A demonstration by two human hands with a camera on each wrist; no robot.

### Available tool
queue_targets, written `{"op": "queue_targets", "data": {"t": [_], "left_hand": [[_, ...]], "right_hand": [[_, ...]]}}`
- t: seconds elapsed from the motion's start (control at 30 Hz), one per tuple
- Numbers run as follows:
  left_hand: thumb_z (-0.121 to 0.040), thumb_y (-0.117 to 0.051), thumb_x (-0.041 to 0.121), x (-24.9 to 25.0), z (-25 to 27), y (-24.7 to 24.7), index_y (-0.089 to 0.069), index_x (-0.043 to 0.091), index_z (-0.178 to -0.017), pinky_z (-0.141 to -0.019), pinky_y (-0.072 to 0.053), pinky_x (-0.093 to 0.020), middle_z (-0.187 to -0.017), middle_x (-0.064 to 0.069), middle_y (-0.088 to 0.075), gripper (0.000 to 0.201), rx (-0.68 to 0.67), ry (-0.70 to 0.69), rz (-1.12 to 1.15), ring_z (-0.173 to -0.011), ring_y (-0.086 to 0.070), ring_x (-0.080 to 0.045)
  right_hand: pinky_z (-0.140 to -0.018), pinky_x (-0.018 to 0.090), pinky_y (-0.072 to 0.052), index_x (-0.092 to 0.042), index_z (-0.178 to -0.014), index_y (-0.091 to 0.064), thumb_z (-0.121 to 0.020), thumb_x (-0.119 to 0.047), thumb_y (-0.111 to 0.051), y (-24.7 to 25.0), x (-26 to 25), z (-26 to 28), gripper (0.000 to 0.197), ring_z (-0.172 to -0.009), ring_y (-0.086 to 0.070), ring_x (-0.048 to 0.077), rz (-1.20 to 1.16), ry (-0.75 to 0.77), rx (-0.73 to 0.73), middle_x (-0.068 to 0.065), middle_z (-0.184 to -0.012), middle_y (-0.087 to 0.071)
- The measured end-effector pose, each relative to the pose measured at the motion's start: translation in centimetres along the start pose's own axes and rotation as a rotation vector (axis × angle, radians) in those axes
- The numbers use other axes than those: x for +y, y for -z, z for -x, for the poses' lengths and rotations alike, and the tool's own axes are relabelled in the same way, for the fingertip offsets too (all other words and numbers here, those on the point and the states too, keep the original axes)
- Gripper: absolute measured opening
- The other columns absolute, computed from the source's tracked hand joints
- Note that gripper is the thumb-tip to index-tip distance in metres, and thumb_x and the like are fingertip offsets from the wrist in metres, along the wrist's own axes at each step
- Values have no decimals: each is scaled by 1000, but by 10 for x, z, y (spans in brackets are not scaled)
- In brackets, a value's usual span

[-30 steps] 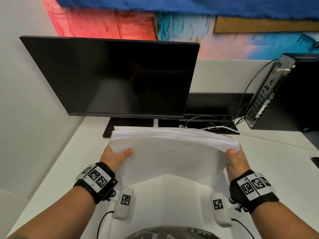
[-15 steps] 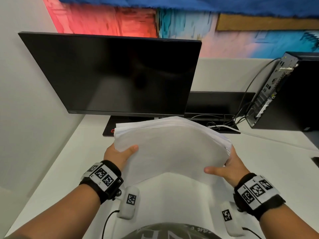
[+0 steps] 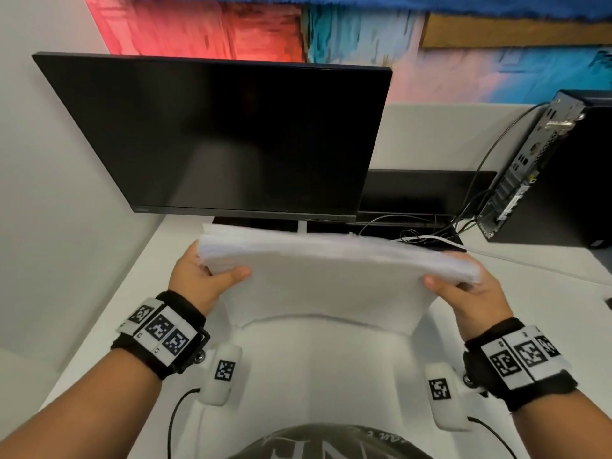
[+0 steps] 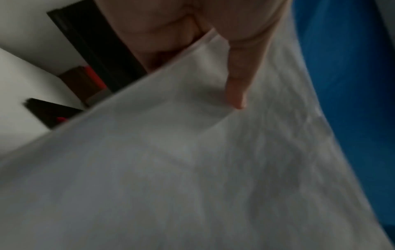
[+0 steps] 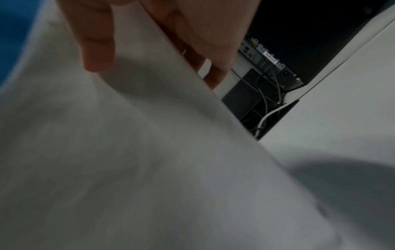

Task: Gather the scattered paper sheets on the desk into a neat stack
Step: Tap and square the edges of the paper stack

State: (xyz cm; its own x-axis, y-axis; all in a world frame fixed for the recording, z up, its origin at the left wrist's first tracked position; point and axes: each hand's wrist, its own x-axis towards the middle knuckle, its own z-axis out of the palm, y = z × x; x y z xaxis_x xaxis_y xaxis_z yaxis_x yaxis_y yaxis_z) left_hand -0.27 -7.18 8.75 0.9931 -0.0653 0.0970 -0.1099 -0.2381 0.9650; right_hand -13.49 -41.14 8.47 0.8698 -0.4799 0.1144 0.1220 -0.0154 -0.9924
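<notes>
The stack of paper sheets (image 3: 331, 270) is looking thick and white, its upper edges fanning unevenly and its lower edge curving down toward the counter (image 3: 546, 293). It is standing upright near the counter's front edge, between the hands. The left hand (image 3: 198, 276) is gripping its left end, thumb across the near face. The right hand (image 3: 470, 293) is gripping its right end likewise.

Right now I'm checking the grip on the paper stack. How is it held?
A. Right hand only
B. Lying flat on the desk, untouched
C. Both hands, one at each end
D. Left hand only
C: the left hand and the right hand each grip one end of the paper stack, with thumbs on its near face.
</notes>
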Motion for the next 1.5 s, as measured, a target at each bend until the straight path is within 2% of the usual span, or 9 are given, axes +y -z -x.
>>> {"op": "queue_targets", "data": {"t": [0.07, 0.2, 0.4, 0.63, 0.8, 1.07, 1.2, 1.37, 1.5], "left_hand": [[-68, -79, 0, -12, -3, 1, -62, 13, -103, -90, -52, -37, -102, -8, -69, 41, -56, 62, -102, -99, -65, -26], [-76, -74, 7, -19, -2, -5, -62, 5, -112, -72, -42, -10, -102, -2, -67, 38, -59, 76, -180, -93, -62, -18], [-81, -69, 4, -2, -3, -16, -55, 22, -105, -77, -44, -25, -87, 13, -60, 33, 30, 84, -9, -82, -59, -8], [-67, -77, 14, 11, -11, -2, -67, 28, -93, -84, -53, -38, -98, -3, -72, 31, -30, 27, 246, -95, -67, -27], [-36, -94, 35, 8, -10, 5, -68, 10, -100, -67, -59, -28, -91, -6, -76, 73, -189, 65, 460, -83, -73, -22], [-16, -94, 43, -11, -5, 16, -70, 11, -93, -61, -60, -28, -82, -3, -78, 87, -286, 275, 415, -73, -74, -17], [-36, -87, 40, -18, 12, 3, -69, 14, -88, -85, -55, -39, -78, -2, -77, 61, -173, 302, 256, -77, -73, -21], [-76, -75, 9, 5, 32, -21, -58, 28, -73, -47, -45, 1, -52, 17, -66, 26, 55, 131, 137, -54, -62, 13], [-68, -80, 2, -2, 41, -31, -59, 26, -77, -55, -49, -7, -72, 15, -63, 33, 77, 129, 71, -64, -61, 6]], "right_hand": [[-65, 12, -51, -32, -74, -69, -49, -34, -82, -1, 10, 0, 27, -65, -60, -4, 38, -80, -77, -16, -70, -68], [-59, 11, -44, -25, -63, -63, -78, 3, -66, -9, 22, -2, 32, -61, -54, 5, 181, -115, -65, -8, -61, -62], [-84, 32, -49, -20, -95, -56, -83, -13, -65, -19, 13, -11, 16, -88, -58, 23, 273, -112, 86, 2, -90, -62], [-79, 36, -56, -16, -111, -62, -38, -35, -92, -6, 6, -9, 81, -92, -69, 22, -50, -238, -51, 5, -100, -73], [-78, 13, -47, -36, -80, -56, -78, -7, -70, -12, 8, 14, 33, -80, -60, 5, 285, -258, -175, -14, -80, -63], [-61, 23, -50, -19, -76, -64, -77, -1, -68, -19, -1, 15, 18, -52, -67, -2, -26, -304, -63, -12, -57, -72], [-48, 13, -51, -16, -71, -64, -77, -8, -71, -26, -6, 16, 12, -53, -68, 2, -24, -273, 6, -11, -50, -69], [-51, 10, -50, -23, -73, -62, -79, -6, -69, -42, -5, 27, 20, -58, -66, 1, -14, -159, 148, -14, -58, -68], [-52, 2, -48, -28, -83, -60, -70, -4, -76, -45, 9, 30, 31, -58, -64, -11, 29, -147, 123, -17, -61, -69]]}}
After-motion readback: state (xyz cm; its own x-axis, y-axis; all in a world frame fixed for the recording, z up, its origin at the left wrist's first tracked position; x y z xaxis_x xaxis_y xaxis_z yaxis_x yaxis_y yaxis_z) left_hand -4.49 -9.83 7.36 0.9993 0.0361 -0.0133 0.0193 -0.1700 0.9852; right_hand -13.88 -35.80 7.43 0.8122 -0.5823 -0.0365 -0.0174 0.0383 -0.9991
